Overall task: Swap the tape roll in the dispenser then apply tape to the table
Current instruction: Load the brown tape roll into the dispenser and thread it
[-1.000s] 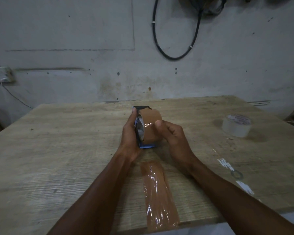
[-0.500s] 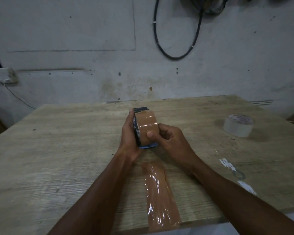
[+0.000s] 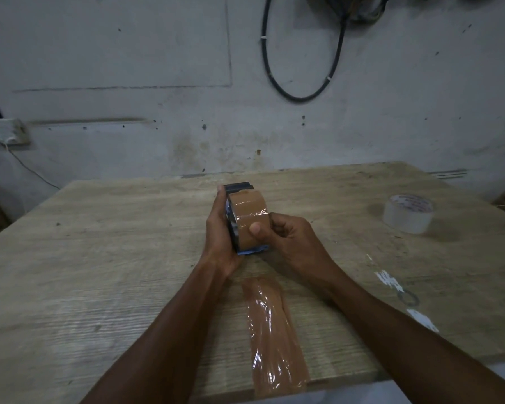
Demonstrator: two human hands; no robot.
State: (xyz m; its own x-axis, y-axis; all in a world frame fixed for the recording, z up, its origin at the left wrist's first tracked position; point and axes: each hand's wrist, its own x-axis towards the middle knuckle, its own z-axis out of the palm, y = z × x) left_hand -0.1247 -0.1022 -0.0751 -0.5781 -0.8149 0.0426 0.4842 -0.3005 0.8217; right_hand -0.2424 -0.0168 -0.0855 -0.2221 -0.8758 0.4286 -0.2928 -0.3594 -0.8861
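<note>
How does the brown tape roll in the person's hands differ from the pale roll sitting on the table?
The brown tape roll is opaque tan; the pale roll is whitish, translucent. The brown one stands on edge in the dispenser, held by the left hand and right hand; the pale one lies flat on the table, untouched. Both are wide rolls.
</note>
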